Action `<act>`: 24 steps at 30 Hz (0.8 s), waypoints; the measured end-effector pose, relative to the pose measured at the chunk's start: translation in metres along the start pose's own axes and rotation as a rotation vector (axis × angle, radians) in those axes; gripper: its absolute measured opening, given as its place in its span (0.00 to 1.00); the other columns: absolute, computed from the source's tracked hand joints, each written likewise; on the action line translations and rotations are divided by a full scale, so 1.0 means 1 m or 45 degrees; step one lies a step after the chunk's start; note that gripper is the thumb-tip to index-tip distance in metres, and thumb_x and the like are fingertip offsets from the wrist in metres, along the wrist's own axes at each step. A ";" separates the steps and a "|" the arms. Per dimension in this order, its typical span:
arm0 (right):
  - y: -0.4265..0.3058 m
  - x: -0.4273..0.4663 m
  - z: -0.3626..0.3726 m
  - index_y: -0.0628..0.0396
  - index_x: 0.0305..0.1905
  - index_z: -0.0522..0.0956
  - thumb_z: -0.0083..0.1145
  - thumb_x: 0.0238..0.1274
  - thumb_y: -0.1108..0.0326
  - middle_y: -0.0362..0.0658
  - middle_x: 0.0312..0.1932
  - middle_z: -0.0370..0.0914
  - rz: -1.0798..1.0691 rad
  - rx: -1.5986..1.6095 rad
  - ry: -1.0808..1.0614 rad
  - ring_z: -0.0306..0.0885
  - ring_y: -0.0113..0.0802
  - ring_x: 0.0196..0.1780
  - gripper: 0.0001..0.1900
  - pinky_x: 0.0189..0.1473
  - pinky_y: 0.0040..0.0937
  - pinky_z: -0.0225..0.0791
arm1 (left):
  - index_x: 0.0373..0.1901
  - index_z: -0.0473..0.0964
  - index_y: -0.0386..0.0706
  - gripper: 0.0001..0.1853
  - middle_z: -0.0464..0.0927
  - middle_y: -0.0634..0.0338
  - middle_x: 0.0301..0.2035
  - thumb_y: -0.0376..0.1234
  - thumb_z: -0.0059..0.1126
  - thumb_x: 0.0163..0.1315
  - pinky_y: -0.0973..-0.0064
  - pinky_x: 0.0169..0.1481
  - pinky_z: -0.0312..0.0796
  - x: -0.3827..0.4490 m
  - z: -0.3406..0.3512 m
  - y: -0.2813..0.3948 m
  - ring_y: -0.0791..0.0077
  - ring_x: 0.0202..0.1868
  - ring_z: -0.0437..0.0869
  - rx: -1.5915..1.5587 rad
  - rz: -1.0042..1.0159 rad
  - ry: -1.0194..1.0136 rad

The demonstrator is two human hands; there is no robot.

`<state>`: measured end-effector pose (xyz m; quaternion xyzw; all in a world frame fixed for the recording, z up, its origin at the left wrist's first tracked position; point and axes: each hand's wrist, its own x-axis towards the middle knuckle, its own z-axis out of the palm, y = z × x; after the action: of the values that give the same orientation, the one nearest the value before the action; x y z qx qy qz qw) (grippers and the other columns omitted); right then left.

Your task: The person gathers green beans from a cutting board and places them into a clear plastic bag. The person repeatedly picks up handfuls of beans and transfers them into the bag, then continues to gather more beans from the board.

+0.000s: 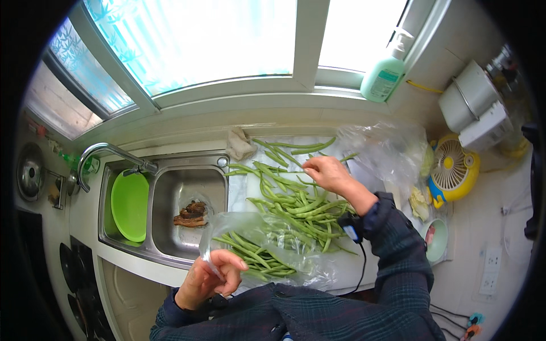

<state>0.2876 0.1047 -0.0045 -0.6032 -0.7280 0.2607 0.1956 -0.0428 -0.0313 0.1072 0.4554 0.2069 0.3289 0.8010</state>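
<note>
A loose heap of green beans (298, 204) lies on the counter right of the sink. My left hand (215, 273), at the near left, pinches the edge of a clear plastic bag (222, 223) whose mouth spreads over part of the heap; more green beans (256, 255) lie inside it. Above the far part of the heap is my right hand (326, 172), thumb and fingertips together at the end of a bean. How firmly it grips that bean cannot be told.
In the steel sink (170, 174) lie browned meat pieces (192, 214), with a green basin (130, 206) in its left bowl. A cloth (240, 145) sits at the counter's back. Rightward are a clear plastic bag (384, 149), a yellow fan (454, 168) and a bowl (437, 241). A cable (363, 266) hangs near my right wrist.
</note>
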 end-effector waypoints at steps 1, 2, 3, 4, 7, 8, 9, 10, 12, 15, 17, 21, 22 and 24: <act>0.005 0.017 0.010 0.53 0.42 0.81 0.57 0.55 0.62 0.50 0.37 0.81 0.016 -0.049 -0.030 0.79 0.47 0.42 0.12 0.44 0.39 0.72 | 0.49 0.66 0.34 0.39 0.64 0.63 0.12 0.64 0.32 0.64 0.80 0.18 0.51 0.001 -0.002 0.000 0.82 0.11 0.55 0.003 -0.001 0.024; 0.007 0.033 0.022 0.52 0.43 0.81 0.56 0.55 0.63 0.49 0.37 0.81 -0.001 -0.081 -0.033 0.78 0.48 0.43 0.12 0.44 0.40 0.71 | 0.49 0.66 0.34 0.39 0.65 0.63 0.12 0.64 0.33 0.63 0.80 0.19 0.51 0.002 -0.003 -0.001 0.82 0.12 0.56 -0.017 -0.004 0.053; 0.008 0.047 0.036 0.51 0.44 0.81 0.55 0.56 0.64 0.49 0.37 0.81 -0.030 -0.104 -0.025 0.78 0.49 0.43 0.12 0.45 0.41 0.71 | 0.49 0.66 0.34 0.39 0.65 0.63 0.12 0.64 0.33 0.63 0.80 0.20 0.51 0.003 -0.005 0.000 0.82 0.12 0.56 0.004 -0.029 0.074; 0.008 0.058 0.049 0.52 0.42 0.81 0.55 0.54 0.65 0.50 0.36 0.81 -0.041 -0.161 0.022 0.77 0.51 0.43 0.11 0.45 0.43 0.71 | 0.49 0.66 0.34 0.39 0.65 0.63 0.12 0.64 0.34 0.63 0.80 0.20 0.52 0.005 -0.007 -0.001 0.82 0.12 0.57 0.005 -0.034 0.084; 0.009 0.079 0.075 0.52 0.40 0.80 0.56 0.53 0.66 0.51 0.34 0.80 0.093 -0.289 0.121 0.77 0.52 0.42 0.10 0.45 0.45 0.70 | 0.49 0.67 0.34 0.40 0.65 0.63 0.13 0.65 0.35 0.63 0.80 0.22 0.52 0.010 -0.014 -0.003 0.82 0.13 0.57 -0.009 -0.053 0.104; 0.010 0.082 0.076 0.53 0.38 0.80 0.56 0.51 0.67 0.52 0.34 0.80 0.134 -0.186 0.103 0.77 0.53 0.42 0.09 0.44 0.46 0.70 | 0.49 0.67 0.34 0.40 0.65 0.63 0.13 0.65 0.35 0.62 0.80 0.22 0.52 0.012 -0.017 -0.003 0.82 0.13 0.57 -0.017 -0.065 0.113; 0.011 0.085 0.075 0.53 0.38 0.80 0.56 0.51 0.67 0.52 0.35 0.79 0.143 -0.192 0.038 0.77 0.53 0.42 0.09 0.44 0.46 0.70 | 0.48 0.68 0.34 0.40 0.65 0.63 0.13 0.65 0.35 0.62 0.80 0.22 0.52 0.015 -0.020 -0.003 0.82 0.13 0.57 -0.025 -0.081 0.124; 0.013 0.086 0.071 0.53 0.38 0.80 0.56 0.51 0.67 0.52 0.36 0.79 0.195 -0.207 -0.079 0.77 0.53 0.42 0.09 0.44 0.46 0.70 | 0.48 0.68 0.34 0.40 0.65 0.63 0.13 0.65 0.36 0.62 0.80 0.22 0.51 0.018 -0.024 -0.004 0.82 0.13 0.56 -0.046 -0.090 0.135; 0.016 0.088 0.065 0.53 0.37 0.80 0.57 0.50 0.66 0.53 0.38 0.79 0.185 -0.313 -0.281 0.77 0.52 0.42 0.09 0.43 0.45 0.70 | 0.48 0.68 0.34 0.39 0.65 0.63 0.13 0.65 0.36 0.62 0.80 0.22 0.51 0.025 -0.031 -0.007 0.82 0.13 0.56 -0.084 -0.111 0.139; 0.013 0.096 0.071 0.54 0.38 0.80 0.55 0.48 0.71 0.53 0.37 0.78 -0.162 -0.090 0.036 0.77 0.51 0.42 0.10 0.41 0.48 0.71 | 0.48 0.68 0.34 0.39 0.65 0.63 0.13 0.64 0.36 0.62 0.80 0.23 0.52 0.037 -0.040 -0.012 0.82 0.14 0.56 -0.092 -0.141 0.118; 0.002 0.108 0.096 0.55 0.38 0.79 0.55 0.48 0.72 0.52 0.40 0.77 -0.284 -0.027 0.290 0.76 0.50 0.44 0.10 0.42 0.47 0.71 | 0.48 0.68 0.34 0.39 0.65 0.63 0.13 0.64 0.36 0.63 0.81 0.23 0.52 0.042 -0.043 -0.014 0.82 0.14 0.56 -0.095 -0.166 0.093; -0.010 0.125 0.138 0.55 0.38 0.78 0.55 0.51 0.72 0.47 0.40 0.76 -0.098 -0.134 0.374 0.73 0.49 0.47 0.08 0.46 0.45 0.69 | 0.47 0.68 0.34 0.39 0.65 0.63 0.13 0.64 0.35 0.63 0.80 0.23 0.53 0.045 -0.047 -0.013 0.81 0.14 0.57 -0.093 -0.165 0.071; -0.010 0.126 0.141 0.55 0.38 0.78 0.55 0.51 0.72 0.47 0.38 0.75 -0.078 -0.153 0.353 0.73 0.49 0.46 0.08 0.46 0.45 0.69 | 0.47 0.68 0.34 0.38 0.65 0.63 0.13 0.64 0.35 0.63 0.80 0.23 0.53 0.045 -0.048 -0.014 0.81 0.13 0.57 -0.087 -0.153 0.075; -0.011 0.123 0.137 0.55 0.38 0.77 0.55 0.51 0.72 0.47 0.34 0.74 0.057 -0.188 0.216 0.73 0.48 0.44 0.08 0.46 0.45 0.69 | 0.47 0.68 0.34 0.39 0.65 0.63 0.13 0.64 0.34 0.64 0.79 0.22 0.53 0.046 -0.050 -0.014 0.81 0.13 0.57 -0.098 -0.135 0.081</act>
<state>0.1725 0.2038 -0.1091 -0.6520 -0.7123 0.1586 0.2056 -0.0371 0.0258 0.0685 0.4019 0.2433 0.3081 0.8272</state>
